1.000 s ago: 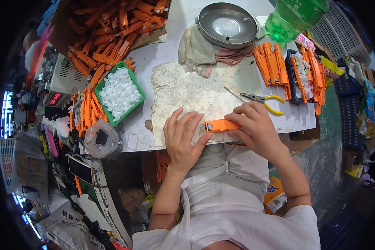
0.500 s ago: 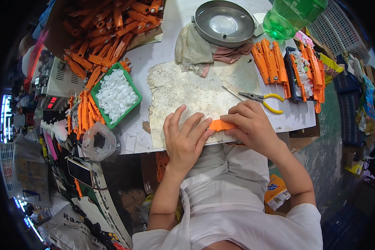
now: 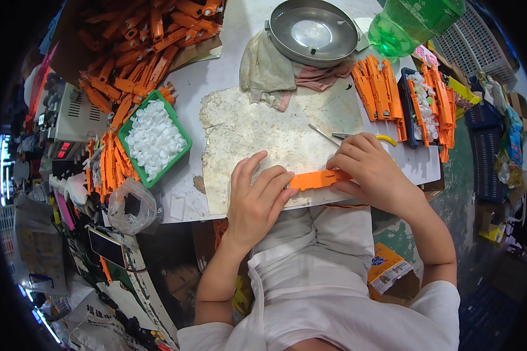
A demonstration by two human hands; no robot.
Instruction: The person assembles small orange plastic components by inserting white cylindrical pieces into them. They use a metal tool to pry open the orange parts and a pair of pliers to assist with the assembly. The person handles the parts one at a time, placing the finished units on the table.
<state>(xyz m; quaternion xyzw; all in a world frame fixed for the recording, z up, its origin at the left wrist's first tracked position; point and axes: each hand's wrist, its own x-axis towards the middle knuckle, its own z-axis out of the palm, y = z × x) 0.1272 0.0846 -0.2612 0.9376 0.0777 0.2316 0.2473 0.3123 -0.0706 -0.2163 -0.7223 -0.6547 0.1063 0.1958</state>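
An orange plastic part (image 3: 312, 180), long and narrow, lies level between my hands over the near edge of the work surface. My left hand (image 3: 253, 196) is closed on its left end with thumb and fingertips. At the other end, my right hand (image 3: 370, 174) grips the part between thumb and fingers. Just beyond my right hand are yellow-handled pliers (image 3: 386, 139), mostly covered by it. A thin metal rod-like tool (image 3: 323, 133) lies beside them on the worn, pale board (image 3: 246, 131).
To the left stands a green basket (image 3: 187, 139) of small white pieces, near a heap of orange parts (image 3: 137, 52). A metal pan (image 3: 275, 44) rests on a cloth (image 3: 263, 73) at the back. Orange parts (image 3: 377, 90) and a dark tray (image 3: 405, 108) sit right, near a green bottle (image 3: 413, 26).
My right hand has shifted right along the orange part, so more of its length shows. It now covers more of the pliers. The whole view has moved slightly.
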